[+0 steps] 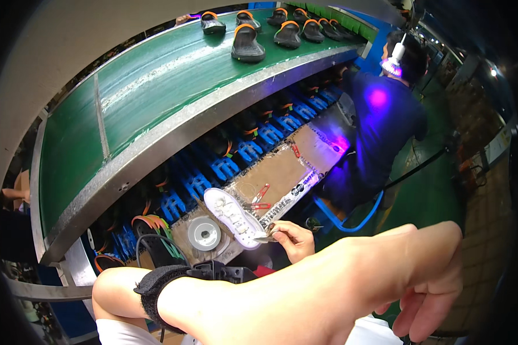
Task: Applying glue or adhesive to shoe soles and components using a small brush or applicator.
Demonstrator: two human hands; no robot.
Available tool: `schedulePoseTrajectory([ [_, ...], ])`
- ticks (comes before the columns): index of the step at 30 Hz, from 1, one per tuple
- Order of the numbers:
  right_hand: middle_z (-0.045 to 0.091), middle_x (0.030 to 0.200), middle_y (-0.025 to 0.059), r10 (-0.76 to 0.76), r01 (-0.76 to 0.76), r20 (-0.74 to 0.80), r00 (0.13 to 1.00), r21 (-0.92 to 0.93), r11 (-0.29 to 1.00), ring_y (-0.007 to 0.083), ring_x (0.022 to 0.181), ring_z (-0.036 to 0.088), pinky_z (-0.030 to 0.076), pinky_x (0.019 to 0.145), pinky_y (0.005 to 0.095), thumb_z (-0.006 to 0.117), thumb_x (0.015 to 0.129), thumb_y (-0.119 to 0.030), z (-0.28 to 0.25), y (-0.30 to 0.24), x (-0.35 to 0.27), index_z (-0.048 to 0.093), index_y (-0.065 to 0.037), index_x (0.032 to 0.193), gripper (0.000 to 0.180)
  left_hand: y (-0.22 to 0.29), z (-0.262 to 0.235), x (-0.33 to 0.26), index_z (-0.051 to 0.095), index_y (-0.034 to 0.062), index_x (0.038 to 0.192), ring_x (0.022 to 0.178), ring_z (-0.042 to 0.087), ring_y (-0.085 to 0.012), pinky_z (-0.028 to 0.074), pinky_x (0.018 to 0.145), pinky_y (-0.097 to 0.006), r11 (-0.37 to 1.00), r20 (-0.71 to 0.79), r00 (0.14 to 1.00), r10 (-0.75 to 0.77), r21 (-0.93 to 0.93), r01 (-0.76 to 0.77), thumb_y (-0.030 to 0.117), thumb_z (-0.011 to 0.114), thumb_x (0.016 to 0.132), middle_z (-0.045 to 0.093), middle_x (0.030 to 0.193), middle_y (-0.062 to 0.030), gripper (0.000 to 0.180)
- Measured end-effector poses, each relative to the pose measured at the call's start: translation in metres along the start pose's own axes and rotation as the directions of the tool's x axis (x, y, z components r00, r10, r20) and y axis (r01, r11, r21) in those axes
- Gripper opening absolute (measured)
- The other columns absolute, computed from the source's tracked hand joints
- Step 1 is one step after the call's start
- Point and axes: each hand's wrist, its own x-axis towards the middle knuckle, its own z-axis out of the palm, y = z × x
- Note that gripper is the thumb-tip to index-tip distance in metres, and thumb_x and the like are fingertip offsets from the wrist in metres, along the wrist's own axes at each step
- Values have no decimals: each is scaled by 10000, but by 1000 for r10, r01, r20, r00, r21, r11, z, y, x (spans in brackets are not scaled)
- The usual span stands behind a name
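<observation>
Close to the camera, my left arm crosses the lower part of the head view from left to right, a black strap with a mount around it. My left hand (pixel 408 267) is raised at the right, its fingers bent downward; what is inside them, if anything, is hidden. Beyond that forearm, my right hand (pixel 296 241) pinches a thin greyish piece (pixel 265 236) at the near end of a white, sole-shaped piece (pixel 231 216). This white piece lies tilted across the bench, with small round marks on it. A round grey-white disc (pixel 204 233) sits just left of it.
Brown board (pixel 270 170) covers the bench, with red clips (pixel 261 195) on it. Blue holders (pixel 249 150) line its back under a green conveyor (pixel 155 98) carrying black shoes (pixel 247 45) with orange straps. A co-worker (pixel 380 121) in dark clothing sits at the right.
</observation>
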Motion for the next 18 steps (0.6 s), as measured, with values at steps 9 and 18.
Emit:
schedulePoseTrajectory([
  [9, 623, 895, 92, 31, -31, 71, 997, 5, 1000, 122, 811, 573, 455, 731, 239, 598, 809, 0, -8, 14, -5, 606, 54, 858, 74, -32, -2, 9, 490, 61, 816, 714, 479, -68, 403, 564, -201, 986, 54, 986, 160, -57, -157, 381, 798, 566, 481, 798, 17, 510],
  [18, 625, 889, 81, 106, -100, 62, 992, -97, 990, 115, 787, 570, 445, 707, 230, 598, 811, -12, -13, 2, -5, 605, 50, 857, 78, -44, 7, 5, 493, 63, 821, 738, 483, -69, 409, 573, -204, 975, 70, 975, 211, -91, -205, 388, 801, 550, 480, 808, 21, 524],
])
